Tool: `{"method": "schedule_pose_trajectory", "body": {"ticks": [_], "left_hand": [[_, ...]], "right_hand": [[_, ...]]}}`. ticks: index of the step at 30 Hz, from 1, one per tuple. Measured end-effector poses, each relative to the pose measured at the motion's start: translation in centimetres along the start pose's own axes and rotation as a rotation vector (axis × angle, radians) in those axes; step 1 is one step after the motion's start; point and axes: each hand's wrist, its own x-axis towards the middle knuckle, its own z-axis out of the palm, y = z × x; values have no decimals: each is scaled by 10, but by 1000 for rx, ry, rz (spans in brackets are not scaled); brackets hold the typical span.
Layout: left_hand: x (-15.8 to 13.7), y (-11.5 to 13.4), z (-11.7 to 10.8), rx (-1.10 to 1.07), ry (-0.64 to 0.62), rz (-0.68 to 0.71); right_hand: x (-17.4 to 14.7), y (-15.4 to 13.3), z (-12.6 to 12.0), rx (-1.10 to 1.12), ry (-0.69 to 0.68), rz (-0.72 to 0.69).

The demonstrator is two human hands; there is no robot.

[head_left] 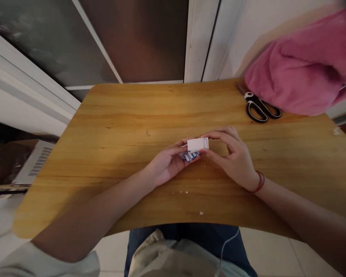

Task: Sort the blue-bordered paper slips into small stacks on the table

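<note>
Above the middle of the table, both hands meet at a small white rectangular piece [196,144] that looks like card or paper, with thin dark lines at its right end. My right hand [235,159] is closed in a pinch on that end, thumb below and fingers above. A red cord bracelet circles this wrist. My left hand [168,163] is closed around a small blue-and-white printed piece [191,155] just under the white one, its thumb near the white piece's left edge. Whether the two pieces are joined, I cannot tell.
Black-handled scissors [259,107] lie at the back right of the wooden table [132,111], beside a pink plush cloth [302,73]. Small white scraps [201,212] are near the front edge. A cardboard box [36,163] stands left of the table.
</note>
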Motion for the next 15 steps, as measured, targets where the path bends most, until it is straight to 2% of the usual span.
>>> {"method": "schedule_pose_trajectory", "body": {"ticks": [5, 9, 15], "left_hand": [[2, -1, 2, -28, 25, -45], [2, -2, 1, -29, -63, -56], [0, -2, -2, 42, -111, -17]], "right_hand": [[-2, -2, 6, 3, 20, 36], [-4, -3, 13, -30, -47, 48], [-7, 0, 10, -110, -123, -56]]}}
